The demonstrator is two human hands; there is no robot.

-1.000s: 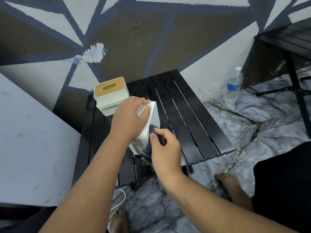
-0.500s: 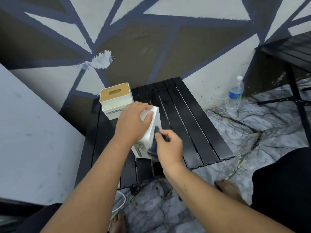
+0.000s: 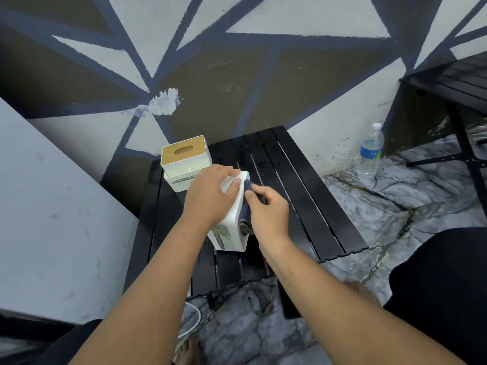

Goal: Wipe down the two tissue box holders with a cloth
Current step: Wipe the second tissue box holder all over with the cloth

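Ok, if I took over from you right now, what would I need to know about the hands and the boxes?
The left hand grips the near tissue box holder, which is tipped over on the black table.
The right hand holds the dark cloth pressed against that holder's right side.
The second holder, with a wooden lid, stands upright at the table's far left corner, with no hand on it.
Done: I cannot tell which faces are already wiped.
Left: finish this holder, then probably wipe the second one.
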